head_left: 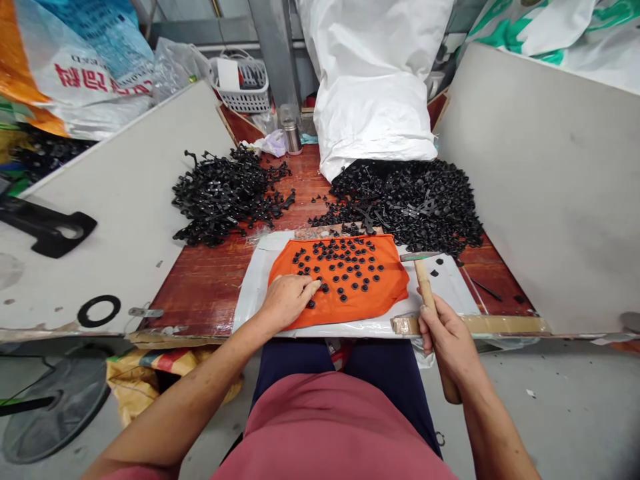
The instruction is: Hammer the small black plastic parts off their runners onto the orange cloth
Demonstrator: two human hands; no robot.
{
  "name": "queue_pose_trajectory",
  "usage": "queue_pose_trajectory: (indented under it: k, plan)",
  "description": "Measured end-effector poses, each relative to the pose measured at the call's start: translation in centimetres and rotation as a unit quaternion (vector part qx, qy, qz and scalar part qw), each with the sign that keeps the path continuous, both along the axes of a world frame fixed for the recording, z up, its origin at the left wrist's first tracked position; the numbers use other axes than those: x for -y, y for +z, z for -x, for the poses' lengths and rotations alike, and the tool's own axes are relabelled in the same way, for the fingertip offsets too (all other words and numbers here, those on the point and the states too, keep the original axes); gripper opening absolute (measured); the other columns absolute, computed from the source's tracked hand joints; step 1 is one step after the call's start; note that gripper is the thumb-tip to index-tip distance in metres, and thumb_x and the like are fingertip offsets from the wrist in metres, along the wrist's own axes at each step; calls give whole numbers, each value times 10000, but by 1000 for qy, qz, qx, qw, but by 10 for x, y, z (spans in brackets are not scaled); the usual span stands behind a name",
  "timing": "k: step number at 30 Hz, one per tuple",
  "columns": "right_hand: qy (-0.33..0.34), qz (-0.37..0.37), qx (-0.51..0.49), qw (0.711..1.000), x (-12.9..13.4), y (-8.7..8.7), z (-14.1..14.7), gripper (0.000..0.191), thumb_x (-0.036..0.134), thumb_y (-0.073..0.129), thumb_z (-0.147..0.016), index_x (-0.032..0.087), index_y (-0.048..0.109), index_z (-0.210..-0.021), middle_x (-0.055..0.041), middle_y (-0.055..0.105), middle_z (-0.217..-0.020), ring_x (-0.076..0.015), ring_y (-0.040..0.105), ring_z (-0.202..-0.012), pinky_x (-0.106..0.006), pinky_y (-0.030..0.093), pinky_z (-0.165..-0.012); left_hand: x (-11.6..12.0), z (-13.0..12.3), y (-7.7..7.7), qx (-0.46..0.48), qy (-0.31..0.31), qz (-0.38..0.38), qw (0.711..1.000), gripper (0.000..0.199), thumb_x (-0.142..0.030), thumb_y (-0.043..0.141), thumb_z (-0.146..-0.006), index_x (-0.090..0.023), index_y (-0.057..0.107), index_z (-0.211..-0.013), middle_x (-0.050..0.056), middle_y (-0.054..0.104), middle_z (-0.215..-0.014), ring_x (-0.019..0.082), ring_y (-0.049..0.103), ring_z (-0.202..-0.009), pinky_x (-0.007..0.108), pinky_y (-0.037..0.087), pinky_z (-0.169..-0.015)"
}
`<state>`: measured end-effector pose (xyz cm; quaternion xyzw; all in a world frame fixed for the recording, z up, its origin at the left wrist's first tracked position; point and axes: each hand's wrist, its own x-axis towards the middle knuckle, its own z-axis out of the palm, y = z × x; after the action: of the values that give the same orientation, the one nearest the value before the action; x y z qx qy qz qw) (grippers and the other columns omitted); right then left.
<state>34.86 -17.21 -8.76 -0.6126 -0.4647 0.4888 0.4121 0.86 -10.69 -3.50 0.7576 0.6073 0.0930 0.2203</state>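
Observation:
An orange cloth (385, 293) lies on a white plastic sheet (255, 287), and many small black round pieces (344, 298) with short stems are scattered across it. My left hand (287, 298) rests at the cloth's left side. Its thumb and fingers are drawn together beside some of these pieces, and whatever is between the fingertips is hidden. Wrapped around the wooden handle of a hammer (425, 283), my right hand (447, 333) is over the table's front edge. The narrow hammer head is raised at the cloth's right edge.
Behind the cloth, a large heap of black parts (410, 207) spills from a white sack (375, 87). A tangled black pile (225, 193) sits at left. Pale boards (545, 180) flank the reddish tabletop (210, 287). A metal flask (291, 133) and a white basket (243, 90) stand at the back.

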Motion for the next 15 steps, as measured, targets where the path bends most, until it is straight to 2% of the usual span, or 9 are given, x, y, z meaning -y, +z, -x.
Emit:
queue_pose_trajectory:
  k: [6, 15]
  plan:
    - [2, -4, -1, 1000, 1, 1, 1, 506, 557, 574, -983, 260, 561, -1392, 76, 507, -683, -88, 456, -426, -214, 403, -386, 1, 5, -4, 37, -2, 1, 999, 450, -426, 375, -1029, -210, 521, -662, 22, 657, -713, 191, 607, -721, 297, 335, -695]
    - [0, -5, 0, 1000, 1, 4, 2, 483, 541, 571, -986, 256, 568, -1376, 79, 496, -668, -91, 453, -433, -211, 396, -397, 2, 2, -4, -10, -18, 6, 1000, 449, -429, 422, -1029, -208, 572, -669, 36, 687, -722, 216, 637, -788, 316, 313, -739]
